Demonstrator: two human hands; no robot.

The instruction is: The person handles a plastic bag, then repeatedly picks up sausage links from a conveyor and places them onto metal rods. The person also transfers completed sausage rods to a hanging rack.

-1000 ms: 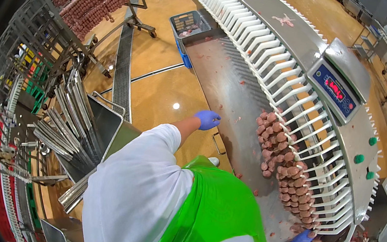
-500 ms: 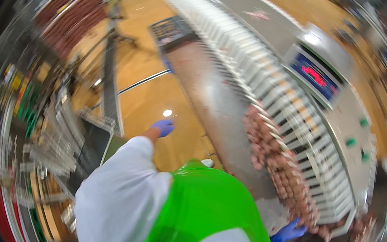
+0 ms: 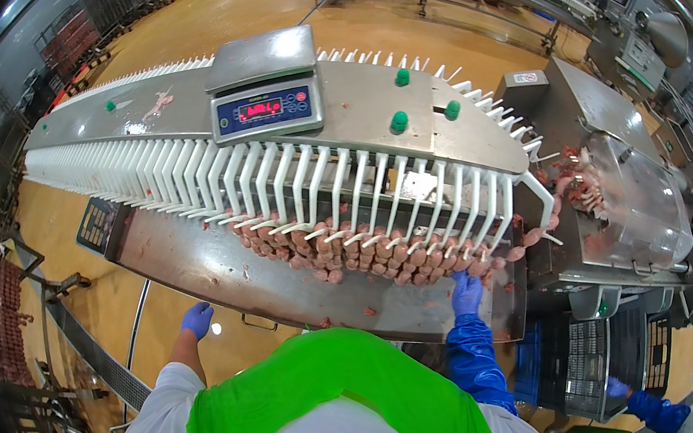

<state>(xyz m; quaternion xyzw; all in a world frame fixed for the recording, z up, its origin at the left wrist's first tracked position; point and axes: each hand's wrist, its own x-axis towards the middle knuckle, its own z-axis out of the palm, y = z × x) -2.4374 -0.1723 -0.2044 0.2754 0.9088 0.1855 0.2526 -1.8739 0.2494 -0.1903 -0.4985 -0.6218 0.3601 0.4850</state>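
My right hand, in a purple-blue glove with a blue sleeve cover, reaches up to the right end of a row of pink sausage links. Its fingers look stretched out, with the tips against the lowest links. The linked sausages hang in loops from the white hooks of a long rail conveyor, above a steel tray. My left hand, gloved in the same colour, hangs low in front of the tray with its fingers loosely apart. Nothing shows in it.
A scale with a lit display stands on the conveyor's steel top. At the right a machine with a clear cover feeds links towards the hooks. Dark crates stand below it, beside a co-worker's gloved hand. Sausage racks stand left.
My view has swung round, so the conveyor now lies across in front of me. My right hand stays by the hanging sausages; my left hand still hangs low.
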